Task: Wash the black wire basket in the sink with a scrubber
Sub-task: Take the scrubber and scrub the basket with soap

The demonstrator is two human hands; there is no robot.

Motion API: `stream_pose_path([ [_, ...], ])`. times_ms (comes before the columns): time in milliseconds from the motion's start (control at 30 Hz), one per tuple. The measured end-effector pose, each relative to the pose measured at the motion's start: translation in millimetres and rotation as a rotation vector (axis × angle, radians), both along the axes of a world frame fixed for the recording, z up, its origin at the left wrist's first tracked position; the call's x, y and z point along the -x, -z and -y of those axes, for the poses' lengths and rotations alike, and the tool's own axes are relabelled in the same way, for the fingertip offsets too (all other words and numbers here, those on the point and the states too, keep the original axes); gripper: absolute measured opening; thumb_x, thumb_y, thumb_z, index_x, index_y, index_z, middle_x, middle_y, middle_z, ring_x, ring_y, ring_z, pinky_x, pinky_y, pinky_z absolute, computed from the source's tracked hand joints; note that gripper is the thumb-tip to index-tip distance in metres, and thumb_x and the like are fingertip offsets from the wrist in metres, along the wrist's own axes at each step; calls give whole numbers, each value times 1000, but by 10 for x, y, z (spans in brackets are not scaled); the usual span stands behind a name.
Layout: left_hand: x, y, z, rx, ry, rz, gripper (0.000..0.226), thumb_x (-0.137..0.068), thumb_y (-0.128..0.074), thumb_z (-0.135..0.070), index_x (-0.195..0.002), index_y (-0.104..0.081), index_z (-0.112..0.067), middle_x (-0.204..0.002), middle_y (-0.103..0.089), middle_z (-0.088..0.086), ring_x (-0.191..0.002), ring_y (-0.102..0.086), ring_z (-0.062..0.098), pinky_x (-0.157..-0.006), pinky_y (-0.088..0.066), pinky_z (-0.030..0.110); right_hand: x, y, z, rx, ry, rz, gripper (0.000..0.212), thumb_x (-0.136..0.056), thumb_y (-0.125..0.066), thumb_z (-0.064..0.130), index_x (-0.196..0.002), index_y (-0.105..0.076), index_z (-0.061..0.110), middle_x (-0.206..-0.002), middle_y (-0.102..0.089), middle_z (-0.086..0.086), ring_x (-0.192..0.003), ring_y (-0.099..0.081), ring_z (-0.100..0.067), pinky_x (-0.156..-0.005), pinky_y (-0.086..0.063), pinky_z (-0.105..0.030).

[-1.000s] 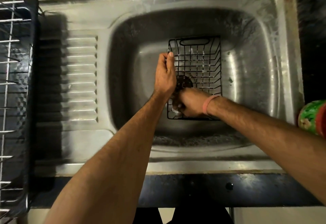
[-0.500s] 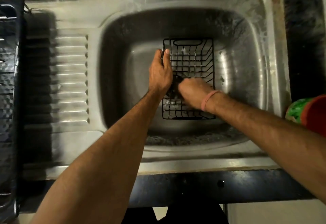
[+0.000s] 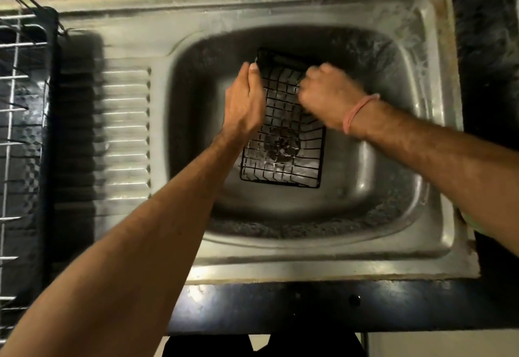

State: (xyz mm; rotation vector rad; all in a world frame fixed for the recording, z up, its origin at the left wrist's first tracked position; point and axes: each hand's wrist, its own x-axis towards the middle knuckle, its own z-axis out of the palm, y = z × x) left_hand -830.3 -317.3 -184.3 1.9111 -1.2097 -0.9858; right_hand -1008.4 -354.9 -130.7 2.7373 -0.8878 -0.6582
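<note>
Our right hand (image 3: pixel 328 98) has moved from the near end to the far end of the black wire basket (image 3: pixel 283 143) in the sink (image 3: pixel 421 137); it is curled, presumably on the unseen scrubber. Our left hand (image 3: pixel 244 101) still grips the basket's left rim, so scrubbing continues.

Head view, person's body only.

Two bare forearms in frame, no sleeves visible on either up to the frame edge. Both forearms show fine hair, clearer on the right one.

Left hand (image 3: pixel 243 104): no ring, watch or band seen. Thumbnail short and pale.

Right hand (image 3: pixel 327 97): no rings visible on the knuckles shown. A thin pink band (image 3: pixel 358 113) circles the right wrist, looped snugly, slightly uneven in width; cannot tell whether thread or elastic.

No gloves on either hand. Fingertips of the right hand are motion-blurred.
</note>
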Motion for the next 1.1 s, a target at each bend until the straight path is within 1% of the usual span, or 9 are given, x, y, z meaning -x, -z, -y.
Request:
stream_pose_path([
  [133,10,-82,52,51,32,34,39,-117,-30,-36,-102,-56,-12,-86,-52,-5,-77,-48,6,-77,-48,33,44,-93,237,39,122,43,8,-93,-72,12,-100,-75,13,-92,-69,-13,-95,-66,-35,-86,-56,-43],
  [200,19,-77,61,55,32,50,37,-117,-30,-36,-101,-54,-13,-84,-50,-6,-75,-46,6,-74,-46,31,-25,-83,108,33,100,39,5,-89,-76,13,-86,-73,15,-73,-62,-7,-85,-69,-32,-101,-54,-47],
  [267,20,-69,59,44,48,60,37,-117,-30,-36,-101,-54,-12,-83,-50,-6,-74,-45,7,-72,-45,31,-39,-2,-100,-75,60,34,25,-92,-69,12,-73,-58,23,-65,-52,1,-79,-67,-25,-110,-46,-51],
  [367,15,-61,41,38,67,64,39,-117,-30,-37,-102,-54,-10,-81,-50,-5,-72,-45,7,-70,-46,31,5,60,-440,-295,38,92,30,-101,-67,16,-75,-53,20,-71,-56,1,-73,-63,-19,-77,-56,-32],
  [400,15,-58,39,36,70,68,38,-117,-30,-37,-102,-54,-11,-81,-49,-6,-71,-45,7,-68,-46,29,7,50,-517,-384,39,96,23,-103,-65,18,-81,-59,19,-75,-58,1,-75,-64,-17,-75,-58,-28],
  [533,10,-61,35,20,84,93,35,-118,-29,-37,-99,-50,-16,-79,-47,-8,-66,-43,3,-62,-38,13,-72,-13,-535,-559,-61,65,11,-103,-65,19,-110,-73,16,-97,-73,1,-93,-73,-14,-87,-61,-26],
  [767,34,-93,28,12,86,84,34,-118,-29,-36,-99,-50,-17,-78,-48,-8,-68,-46,5,-66,-38,24,-94,-98,160,-108,156,55,8,-97,-65,2,-101,-70,7,-96,-69,-16,-91,-71,-38,-73,-58,-43],
  [967,-7,-23,49,-8,78,74,35,-118,-28,-38,-102,-51,-17,-80,-50,-8,-68,-47,4,-66,-40,22,-117,92,-659,-571,46,100,8,-98,-72,13,-106,-73,15,-93,-71,-1,-88,-74,-16,-75,-59,-19],
  [1100,-5,7,4,-20,63,69,36,-117,-28,-39,-101,-51,-17,-81,-51,-9,-70,-48,6,-69,-40,25,-126,67,-768,-654,-75,55,8,-100,-69,12,-106,-72,17,-95,-70,0,-89,-72,-15,-80,-60,-23],
])
